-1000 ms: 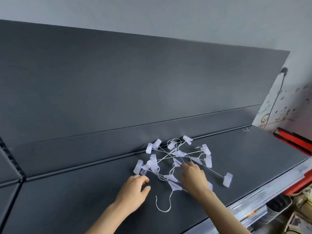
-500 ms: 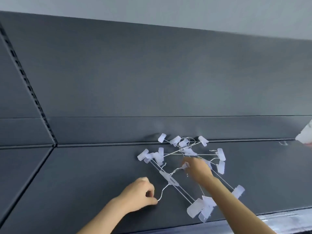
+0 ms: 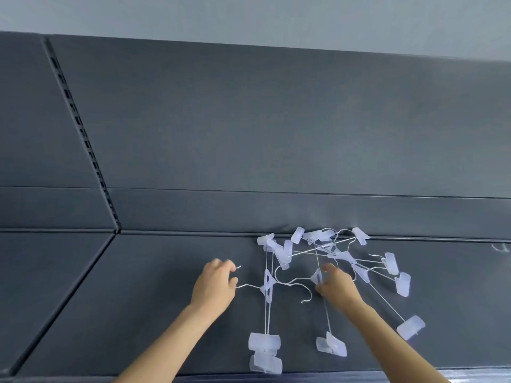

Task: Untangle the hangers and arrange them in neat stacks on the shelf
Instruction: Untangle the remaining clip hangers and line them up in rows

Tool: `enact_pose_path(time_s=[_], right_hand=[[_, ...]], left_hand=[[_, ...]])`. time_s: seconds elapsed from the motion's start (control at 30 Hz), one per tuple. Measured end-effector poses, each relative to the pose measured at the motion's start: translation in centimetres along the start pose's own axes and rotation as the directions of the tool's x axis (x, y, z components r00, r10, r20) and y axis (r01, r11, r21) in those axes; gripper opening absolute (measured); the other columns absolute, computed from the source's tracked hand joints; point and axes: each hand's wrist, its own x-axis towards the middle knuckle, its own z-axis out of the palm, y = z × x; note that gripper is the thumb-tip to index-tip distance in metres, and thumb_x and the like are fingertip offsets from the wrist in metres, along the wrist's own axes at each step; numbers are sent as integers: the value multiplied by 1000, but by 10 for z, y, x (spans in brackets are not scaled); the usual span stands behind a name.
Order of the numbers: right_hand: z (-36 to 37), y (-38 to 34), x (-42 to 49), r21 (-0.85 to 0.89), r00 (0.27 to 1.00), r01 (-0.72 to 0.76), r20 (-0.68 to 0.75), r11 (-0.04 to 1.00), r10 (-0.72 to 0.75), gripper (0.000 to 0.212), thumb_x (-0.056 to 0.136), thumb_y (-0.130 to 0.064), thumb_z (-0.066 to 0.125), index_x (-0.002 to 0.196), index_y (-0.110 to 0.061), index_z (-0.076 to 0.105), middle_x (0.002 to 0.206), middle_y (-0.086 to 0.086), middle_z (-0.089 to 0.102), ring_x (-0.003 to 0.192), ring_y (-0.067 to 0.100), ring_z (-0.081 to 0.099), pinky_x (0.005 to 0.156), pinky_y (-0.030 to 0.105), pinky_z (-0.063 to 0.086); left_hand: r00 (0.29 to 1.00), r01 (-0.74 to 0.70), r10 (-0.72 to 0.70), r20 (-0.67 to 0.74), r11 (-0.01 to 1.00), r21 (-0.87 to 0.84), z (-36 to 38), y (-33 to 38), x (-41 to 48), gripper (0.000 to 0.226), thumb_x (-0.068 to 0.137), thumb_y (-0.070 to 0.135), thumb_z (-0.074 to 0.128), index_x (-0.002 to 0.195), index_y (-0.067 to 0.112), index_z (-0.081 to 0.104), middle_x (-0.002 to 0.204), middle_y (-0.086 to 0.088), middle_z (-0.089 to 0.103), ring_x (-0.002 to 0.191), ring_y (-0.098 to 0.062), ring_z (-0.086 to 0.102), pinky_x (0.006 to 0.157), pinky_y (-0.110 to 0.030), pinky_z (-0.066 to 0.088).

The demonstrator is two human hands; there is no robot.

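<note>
We observe a tangle of silver wire hangers with translucent white plastic clips (image 3: 326, 250) lying on the dark grey shelf (image 3: 152, 313), with its far side against the foot of the dark grey back panel (image 3: 249, 134). The left hand (image 3: 214, 286) is closed, with its fingers curled round the hook of the leftmost hanger (image 3: 267, 281); the hook tip protrudes just beside the fingertips. The bar of this hanger runs from the tangle toward the front edge of the shelf, where its near clip (image 3: 264, 342) overlaps another clip (image 3: 265, 363) directly below it. The right hand (image 3: 336, 286) pinches the pale centre piece of a second hanger (image 3: 316, 277) between thumb and fingers. The bar of that hanger also runs forward and ends at a front clip (image 3: 331, 344). A free wire hook (image 3: 307, 295) lies on the shelf between the two hands. A further clip (image 3: 411, 331) lies out to the right, well apart from the main tangle. A black slotted upright (image 3: 83, 139) divides the back panel at the left.
</note>
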Motion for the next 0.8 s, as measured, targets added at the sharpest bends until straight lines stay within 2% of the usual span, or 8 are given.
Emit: enact_pose_path(time_s=[0.1,0.17,0.27,0.33,0.43,0.57,0.7,0.8], right_hand=[[3,2,4,-21,1000,1,-28,1000,-2,32,83,-5,49,115,-3,52,114,17,62,108,33,55,84,33,45],[6,2,6,-13,999,13,-37,1000,-13,30,84,-5,48,113,-3,53,112,17,64,107,34,55,82,33,46],[8,1,8,-3,999,21,-39,1000,-21,31,83,-3,48,113,-3,54,110,17,64,104,34,57,81,33,47],[7,4,9,12,999,19,-35,1000,-18,33,82,-3,48,114,-3,54,108,17,65,101,33,58,82,34,48],[1,15,9,1,997,-2,-72,1000,2,33,83,-3,48,115,-7,55,109,16,65,102,32,58,82,32,46],[-5,28,14,-43,994,-22,-111,999,17,31,84,-4,47,115,-7,55,111,16,65,104,33,58,80,32,45],[-2,25,15,-72,991,-37,-130,997,27,29,85,-7,46,112,-9,54,111,14,62,101,32,58,75,33,45],[2,9,6,-183,957,17,-282,983,-70,25,88,-16,45,111,-13,52,115,7,53,107,28,52,67,30,38]], left_hand=[[992,-87,104,-71,974,211,5,25,1,32,91,36,46,116,20,59,119,1,50,114,-21,43,93,-28,35],[993,-111,118,-7,952,287,11,40,5,40,90,47,44,112,19,62,118,2,50,113,-21,41,94,-30,32],[987,-120,78,143,942,314,24,57,10,46,85,56,44,81,14,63,104,-4,62,105,-24,47,86,-33,31],[977,-80,31,210,970,228,28,64,10,41,85,48,48,57,19,44,87,-3,66,99,-25,51,80,-32,29],[975,-29,-9,221,985,169,27,58,13,39,85,28,48,49,19,34,61,4,53,87,-26,54,81,-29,30],[989,-70,30,145,958,280,11,28,14,30,88,29,44,60,19,44,72,2,57,84,-22,51,91,-29,31],[994,-80,97,-47,958,274,6,-4,11,27,81,40,59,91,17,67,99,-1,62,95,-25,57,92,-33,37],[984,92,-68,-166,986,139,-3,-19,11,38,84,36,59,115,15,60,115,-7,57,106,-30,53,89,-37,42]])
